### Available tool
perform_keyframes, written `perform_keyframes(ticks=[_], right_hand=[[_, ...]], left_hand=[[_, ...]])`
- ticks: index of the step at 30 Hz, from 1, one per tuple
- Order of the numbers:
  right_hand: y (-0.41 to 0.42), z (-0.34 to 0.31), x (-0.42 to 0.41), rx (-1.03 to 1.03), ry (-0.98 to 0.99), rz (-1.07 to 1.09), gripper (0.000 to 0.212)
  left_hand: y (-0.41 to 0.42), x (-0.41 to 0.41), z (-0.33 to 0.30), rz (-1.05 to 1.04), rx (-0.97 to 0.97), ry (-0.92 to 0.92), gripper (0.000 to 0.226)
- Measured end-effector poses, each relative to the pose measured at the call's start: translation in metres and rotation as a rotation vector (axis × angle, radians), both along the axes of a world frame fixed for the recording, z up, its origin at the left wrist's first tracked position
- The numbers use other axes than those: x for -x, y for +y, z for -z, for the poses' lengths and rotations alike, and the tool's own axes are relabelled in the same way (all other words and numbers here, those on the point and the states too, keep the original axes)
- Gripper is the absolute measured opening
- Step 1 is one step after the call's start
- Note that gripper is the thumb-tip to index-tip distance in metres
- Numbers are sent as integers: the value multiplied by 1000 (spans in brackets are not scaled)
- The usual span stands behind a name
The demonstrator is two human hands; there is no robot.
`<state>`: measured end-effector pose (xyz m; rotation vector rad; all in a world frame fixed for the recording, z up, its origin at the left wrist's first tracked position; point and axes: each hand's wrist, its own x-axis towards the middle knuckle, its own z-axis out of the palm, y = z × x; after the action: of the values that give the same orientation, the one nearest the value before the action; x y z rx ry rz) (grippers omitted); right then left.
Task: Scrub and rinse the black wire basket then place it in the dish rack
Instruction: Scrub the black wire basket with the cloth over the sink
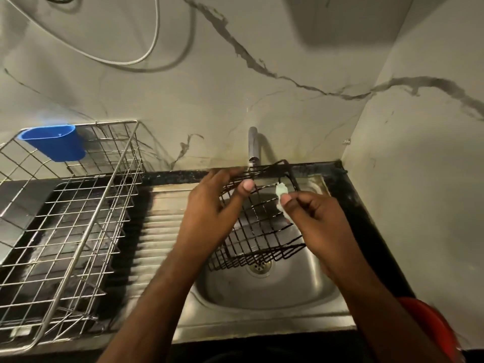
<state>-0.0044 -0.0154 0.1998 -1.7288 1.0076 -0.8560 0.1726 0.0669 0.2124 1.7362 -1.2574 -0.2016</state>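
The black wire basket hangs tilted over the steel sink, its lower edge near the drain. My left hand grips its upper left rim, thumb over the wires. My right hand pinches a small pale scrubber against the basket's upper right wires. The steel dish rack stands to the left on the counter, with nothing seen in it.
A chrome tap stands behind the basket. A blue plastic cup hangs on the rack's back edge. The ribbed drainboard lies between rack and sink. A red object shows at lower right. Walls close in behind and right.
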Motion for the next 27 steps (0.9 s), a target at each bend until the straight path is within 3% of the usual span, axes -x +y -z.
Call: perform_keyframes(ticks=[2,5,9,11,15,18,24,27], right_hand=[[-1,-2,1,91,122,-48,24],[-4,-3,1,154,226,-109,26],[-5,-5,3,292,298,-170,34],[-5,-6,3,370,327,-196,36],[-8,-6,7,328,231,-170,24],[-12,-5,13,269,167,-71,18],[-20,-18,12,285,1,223,18],[-17,-28,3,249,-53,135,15]], left_hand=[[-1,-1,1,-13,-45,34,33],[0,-4,0,15,-216,203,51],[2,1,-1,41,-349,626,60],[2,2,2,38,-327,742,54],[7,0,2,162,-253,763,57],[9,3,1,203,-192,722,46],[9,15,7,106,-216,488,37],[8,25,12,90,-234,385,36]])
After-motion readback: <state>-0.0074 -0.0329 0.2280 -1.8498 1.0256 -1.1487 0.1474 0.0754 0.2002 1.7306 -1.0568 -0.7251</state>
